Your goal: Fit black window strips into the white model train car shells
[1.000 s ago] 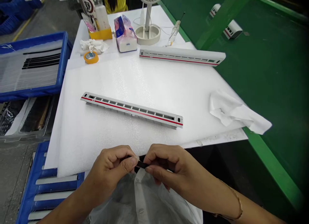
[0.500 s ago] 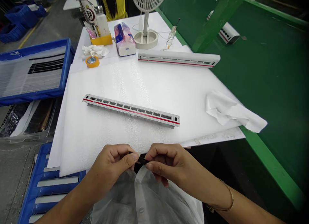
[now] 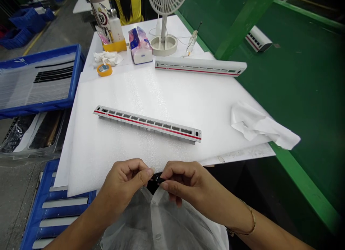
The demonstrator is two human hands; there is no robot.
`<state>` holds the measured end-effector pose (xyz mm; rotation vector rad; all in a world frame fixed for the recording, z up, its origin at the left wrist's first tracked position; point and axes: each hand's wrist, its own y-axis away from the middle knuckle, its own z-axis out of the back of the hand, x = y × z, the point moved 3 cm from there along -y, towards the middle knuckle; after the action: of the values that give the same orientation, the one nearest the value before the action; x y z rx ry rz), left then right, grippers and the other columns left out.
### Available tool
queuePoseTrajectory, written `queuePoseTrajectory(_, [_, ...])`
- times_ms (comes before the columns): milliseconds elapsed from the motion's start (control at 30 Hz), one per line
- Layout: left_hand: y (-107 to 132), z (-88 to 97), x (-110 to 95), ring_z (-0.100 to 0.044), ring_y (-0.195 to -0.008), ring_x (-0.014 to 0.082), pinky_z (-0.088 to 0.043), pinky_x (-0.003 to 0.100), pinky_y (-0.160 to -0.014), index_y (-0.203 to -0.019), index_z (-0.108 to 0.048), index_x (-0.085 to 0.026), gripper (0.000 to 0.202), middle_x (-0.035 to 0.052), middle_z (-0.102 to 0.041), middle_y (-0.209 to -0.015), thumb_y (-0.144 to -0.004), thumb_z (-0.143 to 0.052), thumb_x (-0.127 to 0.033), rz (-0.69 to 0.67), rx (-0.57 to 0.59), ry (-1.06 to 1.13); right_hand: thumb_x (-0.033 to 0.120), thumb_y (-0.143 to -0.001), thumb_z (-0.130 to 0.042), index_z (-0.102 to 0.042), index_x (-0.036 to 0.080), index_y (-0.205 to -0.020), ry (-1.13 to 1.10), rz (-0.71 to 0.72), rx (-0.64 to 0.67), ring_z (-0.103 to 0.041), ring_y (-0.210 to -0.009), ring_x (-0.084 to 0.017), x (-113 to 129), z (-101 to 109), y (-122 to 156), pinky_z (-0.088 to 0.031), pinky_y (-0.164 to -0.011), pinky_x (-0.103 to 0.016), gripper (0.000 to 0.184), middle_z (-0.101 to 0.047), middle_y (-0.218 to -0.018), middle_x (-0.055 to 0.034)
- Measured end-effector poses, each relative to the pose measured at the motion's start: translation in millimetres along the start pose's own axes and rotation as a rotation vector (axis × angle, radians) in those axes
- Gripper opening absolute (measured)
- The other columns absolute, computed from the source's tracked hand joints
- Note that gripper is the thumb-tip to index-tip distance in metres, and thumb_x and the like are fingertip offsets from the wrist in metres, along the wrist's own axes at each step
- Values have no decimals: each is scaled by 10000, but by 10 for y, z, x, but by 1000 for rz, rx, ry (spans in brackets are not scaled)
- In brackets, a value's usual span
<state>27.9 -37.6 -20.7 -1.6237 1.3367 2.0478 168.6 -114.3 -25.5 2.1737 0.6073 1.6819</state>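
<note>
Close to my body, over the front edge of the foam sheet, my left hand pinches one end of a small black strip. My right hand pinches its other end between thumb and fingers. A small white marking shows on the strip; the rest is hidden by my fingers. Beyond my hands, a model train car side, white with a red stripe and dark windows, lies on the foam, touched by neither hand. Another white model train car shell lies farther back.
A fan, tissue pack, orange tape roll and bottles stand at the back. Left is a blue tray holding black strips. A crumpled white sheet hangs over the right edge. Another shell lies on the green conveyor.
The black strip has turned slightly between my fingers, so its white marking now shows. On the conveyor, the shell has shifted slightly. Both train pieces on the table stay put.
</note>
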Motion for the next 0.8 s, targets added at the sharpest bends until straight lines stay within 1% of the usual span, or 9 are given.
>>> queuePoseTrajectory(133, [-10, -16, 12, -349, -577, 92, -313, 221, -554, -586, -521, -172, 324, -39, -410, -562, -830, -552, -384, -10, -20, -30, 259, -767, -646, -569, 144, -695, 11, 56, -12, -472, -527, -69, -33, 3, -3, -386, -503, -188, 156, -483, -574, 45])
queuePoseTrajectory(267, [-16, 1, -12, -376, -585, 96, -329, 225, -569, -585, -516, -172, 332, -34, -429, -568, -842, -532, -382, -27, -39, -53, 312, -766, -650, -561, 144, -725, -69, 12, 21, -471, -514, -82, -74, -3, -18, -405, -504, -213, 194, -470, -558, 48])
queuePoseTrajectory(333, [-2, 18, -34, -403, -589, 98, -343, 224, -567, -608, -545, -175, 304, -29, -460, -586, -847, -532, -364, -71, -50, -88, 326, -773, -644, -581, 143, -768, -24, 5, 16, -487, -531, -97, -62, 7, -18, -428, -509, -228, 194, -489, -578, 36])
queuePoseTrajectory(367, [9, 23, -47, -424, -598, 99, -352, 222, -569, -633, -570, -178, 273, -25, -484, -605, -845, -540, -348, -110, -55, -113, 326, -785, -631, -591, 144, -784, 28, 26, 1, -492, -542, -101, -44, 19, -13, -434, -511, -230, 186, -503, -600, 26])
queuePoseTrajectory(467, [55, 10, -78, -479, -650, 110, -390, 225, -604, -724, -621, -191, 133, -15, -534, -674, -813, -600, -287, -269, -78, -153, 296, -831, -578, -614, 155, -769, 240, 186, -90, -485, -572, -97, 45, 65, 16, -423, -518, -218, 158, -526, -664, 8])
queuePoseTrajectory(533, [76, -21, -75, -488, -666, 113, -400, 229, -618, -746, -624, -196, 72, -14, -541, -691, -789, -634, -253, -338, -108, -117, 260, -845, -566, -618, 164, -744, 352, 312, -146, -490, -602, -97, 100, 83, 46, -414, -533, -210, 149, -537, -679, 5])
queuePoseTrajectory(633, [80, -82, -55, -488, -661, 111, -400, 230, -613, -753, -630, -196, 54, -14, -544, -693, -790, -633, -235, -345, -145, -22, 210, -843, -576, -623, 178, -750, 437, 455, -206, -511, -635, -100, 148, 85, 90, -416, -562, -210, 109, -551, -683, 7])
queuePoseTrajectory(800, [67, -137, -94, -509, -686, 106, -412, 221, -639, -757, -643, -198, 51, -15, -552, -708, -799, -623, -216, -339, -146, 107, 129, -853, -548, -623, 169, -821, 567, 672, -294, -538, -641, -100, 218, 38, 161, -432, -560, -212, 92, -560, -720, -12])
